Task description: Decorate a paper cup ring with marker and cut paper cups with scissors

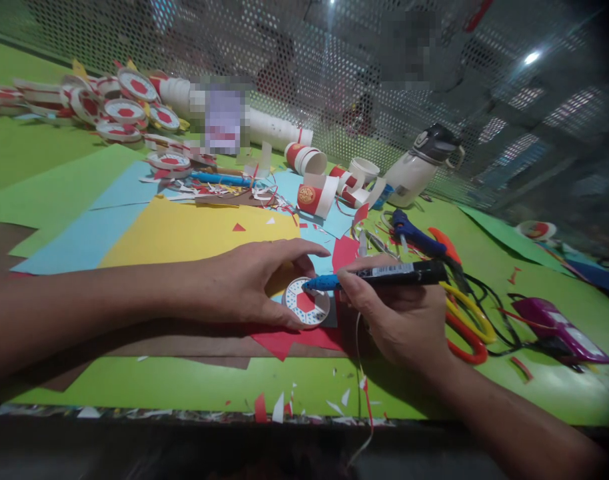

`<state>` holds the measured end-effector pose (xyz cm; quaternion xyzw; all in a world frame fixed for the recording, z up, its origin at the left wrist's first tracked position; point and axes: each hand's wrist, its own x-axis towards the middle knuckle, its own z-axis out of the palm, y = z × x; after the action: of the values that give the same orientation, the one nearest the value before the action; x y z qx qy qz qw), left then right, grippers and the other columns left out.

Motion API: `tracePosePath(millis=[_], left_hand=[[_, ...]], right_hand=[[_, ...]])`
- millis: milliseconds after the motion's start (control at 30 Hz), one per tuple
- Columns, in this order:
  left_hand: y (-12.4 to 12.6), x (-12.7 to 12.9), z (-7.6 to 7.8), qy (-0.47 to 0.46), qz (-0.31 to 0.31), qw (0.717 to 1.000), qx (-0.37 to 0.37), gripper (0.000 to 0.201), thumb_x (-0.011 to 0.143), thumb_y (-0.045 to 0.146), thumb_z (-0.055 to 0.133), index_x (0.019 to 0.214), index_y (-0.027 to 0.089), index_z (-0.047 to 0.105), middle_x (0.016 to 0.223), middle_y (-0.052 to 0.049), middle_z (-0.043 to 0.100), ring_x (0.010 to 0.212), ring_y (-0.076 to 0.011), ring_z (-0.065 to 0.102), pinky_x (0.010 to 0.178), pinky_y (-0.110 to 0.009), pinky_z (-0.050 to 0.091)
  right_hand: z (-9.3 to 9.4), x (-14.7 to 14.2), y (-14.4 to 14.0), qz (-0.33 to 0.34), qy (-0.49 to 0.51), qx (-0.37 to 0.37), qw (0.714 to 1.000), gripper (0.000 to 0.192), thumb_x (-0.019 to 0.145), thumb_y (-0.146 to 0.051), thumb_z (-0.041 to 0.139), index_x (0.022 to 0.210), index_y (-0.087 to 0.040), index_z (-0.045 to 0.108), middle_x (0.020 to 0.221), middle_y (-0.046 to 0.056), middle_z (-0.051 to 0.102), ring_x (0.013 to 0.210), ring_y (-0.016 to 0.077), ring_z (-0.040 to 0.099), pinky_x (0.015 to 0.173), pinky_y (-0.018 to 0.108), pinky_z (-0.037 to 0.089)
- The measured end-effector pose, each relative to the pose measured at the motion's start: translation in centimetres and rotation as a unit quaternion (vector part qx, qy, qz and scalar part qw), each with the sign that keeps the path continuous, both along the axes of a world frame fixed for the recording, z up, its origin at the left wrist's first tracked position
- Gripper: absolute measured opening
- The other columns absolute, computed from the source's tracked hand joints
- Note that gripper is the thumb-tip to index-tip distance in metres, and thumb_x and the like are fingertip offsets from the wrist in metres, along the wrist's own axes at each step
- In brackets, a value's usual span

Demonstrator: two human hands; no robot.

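A round white paper disc (pixel 293 303), cut like a cup bottom, lies on coloured paper. It carries a red hexagon, dividing lines and many small blue marks. My left hand (pixel 257 280) curls around its left side, thumb at the near rim and fingers at the far rim. In my right hand (pixel 397 313) is a marker (pixel 384 275) with a blue tip end and a black barrel. The marker's tip meets the upper part of the disc, or hovers just above it; I cannot tell which. Sheets of yellow paper (pixel 199 230) and red paper (pixel 279 343) lie around the disc.
Several finished discs (pixel 124 110) are piled at the back left. Cut paper cups (pixel 314 197), a white bottle (pixel 412 170) and a glue gun (pixel 417 237) stand or lie behind. Scissors with orange and yellow handles (pixel 467 313) and a purple object (pixel 559 327) lie right. Scraps litter the front edge.
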<state>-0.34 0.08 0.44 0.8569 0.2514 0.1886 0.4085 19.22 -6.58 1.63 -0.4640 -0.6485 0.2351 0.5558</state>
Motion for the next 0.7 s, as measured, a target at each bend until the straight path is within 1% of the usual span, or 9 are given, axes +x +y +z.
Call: tracePosePath(millis=[200,400,500,600,700], left_hand=[[-0.05,0.13,0.09,-0.005,0.004,1.0,-0.012,0.073,0.074,0.029,0.077,0.137,0.023,0.04,0.121,-0.004,0.062,0.109,-0.0204,0.06,0.093,-0.03,0.046],[0.04,0.08,0.0,-0.017,-0.01,1.0,-0.005,0.072,0.075,0.029,0.076,0.137,0.023,0.04,0.121,-0.004,0.062,0.11,-0.02,0.059,0.094,-0.029,0.045],[0.04,0.09,-0.06,-0.016,-0.004,1.0,-0.004,0.073,0.075,0.029,0.077,0.137,0.023,0.04,0.12,-0.003,0.063,0.107,-0.0193,0.06,0.09,-0.028,0.046],[0.05,0.08,-0.01,-0.009,0.0,1.0,0.002,0.074,0.074,0.029,0.077,0.137,0.023,0.04,0.119,-0.003,0.063,0.105,-0.019,0.061,0.089,-0.028,0.046],[0.06,0.06,0.05,-0.008,-0.001,1.0,0.012,0.073,0.074,0.03,0.077,0.137,0.022,0.041,0.12,-0.003,0.063,0.106,-0.0192,0.06,0.09,-0.028,0.045]], right_hand=[[0.06,0.0,-0.03,-0.008,-0.015,-0.008,1.0,0.01,0.073,-0.011,0.073,0.07,-0.021,0.07,0.063,-0.003,0.071,0.059,0.0146,0.069,0.056,0.023,0.06],[0.03,-0.03,-0.02,-0.009,-0.013,-0.027,1.0,0.009,0.075,-0.019,0.075,0.069,-0.021,0.069,0.061,-0.002,0.071,0.055,0.0146,0.068,0.051,0.024,0.058],[0.0,-0.05,-0.02,-0.019,-0.027,-0.031,0.999,0.01,0.075,-0.019,0.075,0.069,-0.02,0.067,0.059,-0.002,0.069,0.053,0.0136,0.067,0.049,0.023,0.057],[-0.08,0.0,-0.02,-0.032,-0.039,-0.022,0.998,0.009,0.075,-0.015,0.074,0.07,-0.019,0.067,0.059,-0.003,0.069,0.052,0.0121,0.066,0.048,0.02,0.055],[-0.17,0.13,-0.02,-0.018,-0.055,-0.012,0.998,0.008,0.076,-0.015,0.073,0.072,-0.019,0.067,0.061,-0.003,0.069,0.054,0.0115,0.066,0.051,0.02,0.055]])
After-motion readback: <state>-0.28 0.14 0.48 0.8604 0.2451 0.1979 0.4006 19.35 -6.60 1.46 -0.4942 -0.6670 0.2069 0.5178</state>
